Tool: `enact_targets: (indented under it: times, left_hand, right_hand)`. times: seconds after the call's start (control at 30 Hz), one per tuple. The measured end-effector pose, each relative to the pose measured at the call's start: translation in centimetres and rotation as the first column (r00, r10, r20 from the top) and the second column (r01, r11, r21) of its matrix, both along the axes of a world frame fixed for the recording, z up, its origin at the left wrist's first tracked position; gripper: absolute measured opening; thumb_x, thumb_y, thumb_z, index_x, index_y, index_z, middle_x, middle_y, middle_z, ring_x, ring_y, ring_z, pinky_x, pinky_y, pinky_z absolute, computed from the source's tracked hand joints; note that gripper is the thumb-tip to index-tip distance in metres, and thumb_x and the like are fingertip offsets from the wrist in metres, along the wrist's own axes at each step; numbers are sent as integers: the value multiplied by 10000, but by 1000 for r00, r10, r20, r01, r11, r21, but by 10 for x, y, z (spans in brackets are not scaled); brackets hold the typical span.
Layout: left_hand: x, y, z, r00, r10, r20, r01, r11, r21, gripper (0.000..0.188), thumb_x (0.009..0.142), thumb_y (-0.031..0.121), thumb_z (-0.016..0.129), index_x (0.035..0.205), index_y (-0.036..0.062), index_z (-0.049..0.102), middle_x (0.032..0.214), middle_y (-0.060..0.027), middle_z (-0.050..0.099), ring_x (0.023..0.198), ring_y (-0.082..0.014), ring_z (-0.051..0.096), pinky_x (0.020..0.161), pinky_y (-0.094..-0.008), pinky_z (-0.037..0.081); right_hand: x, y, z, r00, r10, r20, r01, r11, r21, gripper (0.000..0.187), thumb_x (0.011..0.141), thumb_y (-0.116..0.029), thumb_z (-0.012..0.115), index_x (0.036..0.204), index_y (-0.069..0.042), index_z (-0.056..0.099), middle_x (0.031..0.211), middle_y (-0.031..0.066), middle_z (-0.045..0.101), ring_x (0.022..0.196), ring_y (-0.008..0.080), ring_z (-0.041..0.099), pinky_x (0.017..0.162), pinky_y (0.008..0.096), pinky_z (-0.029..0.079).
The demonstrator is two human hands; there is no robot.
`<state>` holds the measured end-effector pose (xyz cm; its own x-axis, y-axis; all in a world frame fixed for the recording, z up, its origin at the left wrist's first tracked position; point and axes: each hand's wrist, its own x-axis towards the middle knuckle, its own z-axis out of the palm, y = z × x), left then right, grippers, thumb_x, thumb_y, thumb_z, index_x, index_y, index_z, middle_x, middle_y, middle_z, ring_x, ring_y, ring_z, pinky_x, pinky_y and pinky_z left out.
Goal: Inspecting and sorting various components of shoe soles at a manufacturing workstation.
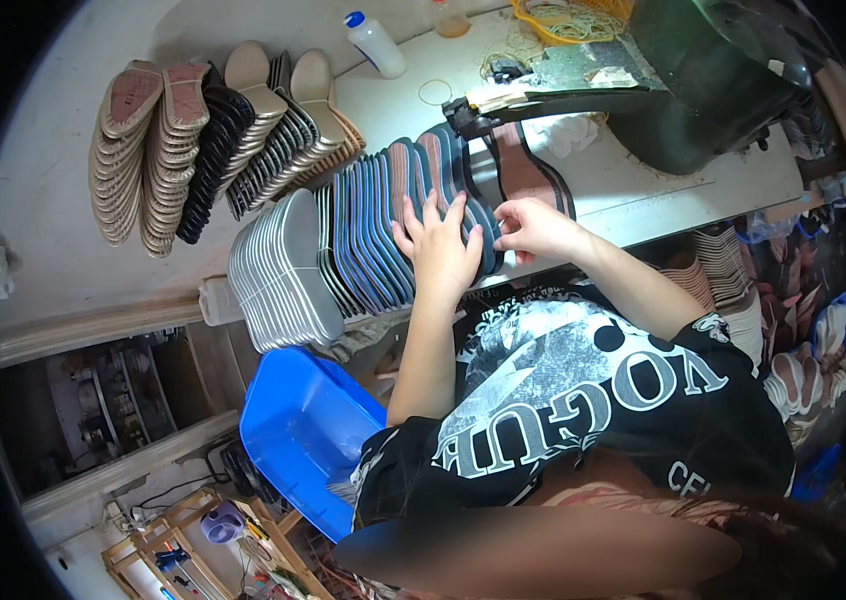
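Observation:
A long row of shoe insoles (368,235), dark with blue-grey edges and some brown faces, stands packed on edge along the white table. My left hand (440,250) lies open on this row, its fingers spread over the insole edges. At the row's right end, my right hand (540,230) is closed in a pinch against the last insoles; what its fingertips hold is hidden. Beyond them, brown insoles with dark rims (523,165) lie under a black machine arm (568,103). A string-tied bundle of grey insoles (288,270) adjoins the row's left end.
More insole stacks (128,150) lean at the back left. A white bottle with a blue cap (375,45) and a yellow basket of rubber bands (548,35) are at the back. The dark green machine (688,90) fills the right. Below the table sits a blue bin (303,430).

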<state>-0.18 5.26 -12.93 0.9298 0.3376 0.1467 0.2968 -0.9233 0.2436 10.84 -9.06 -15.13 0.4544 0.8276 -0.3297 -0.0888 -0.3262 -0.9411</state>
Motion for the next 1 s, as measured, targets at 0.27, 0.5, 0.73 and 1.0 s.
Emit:
enact_targets:
  times: [0.27,0.5,0.73,1.0]
  left_hand:
    - [0,3,-4,1000,-12,9,12,999,-39,491,811,327,626,1272,181,544,1388,-180,418,1372,-425,191,1080,-620,65]
    - [-1,2,-3,1000,-10,16,11,998,-68,483,814,309,631,1262,148,552,1386,-192,417,1362,-431,210,1085,-606,77]
    - [-11,-4,-6,795,173,581,254,775,-578,197,876,121,610,1053,36,600,1188,-148,535,1133,-258,479,975,-375,367]
    - [-47,-12,-12,981,-164,106,75,-183,-980,644,923,578,449,1190,-7,496,1049,-99,632,848,-155,655,648,-229,513]
  right_hand:
    - [-14,1,-9,988,-155,-28,155,988,14,244,858,-61,599,1044,93,569,657,72,610,475,119,592,418,262,476]
    - [-4,-34,-3,970,-220,107,193,957,217,132,837,-41,571,937,39,604,782,19,622,721,44,561,640,222,462]
    - [-2,-76,41,965,-63,-255,141,943,303,91,819,-14,554,910,-10,565,1071,50,601,932,80,546,860,255,436]
    - [-17,-85,76,907,70,-415,159,856,491,103,757,-6,544,860,-9,540,1060,109,601,974,138,549,883,281,427]
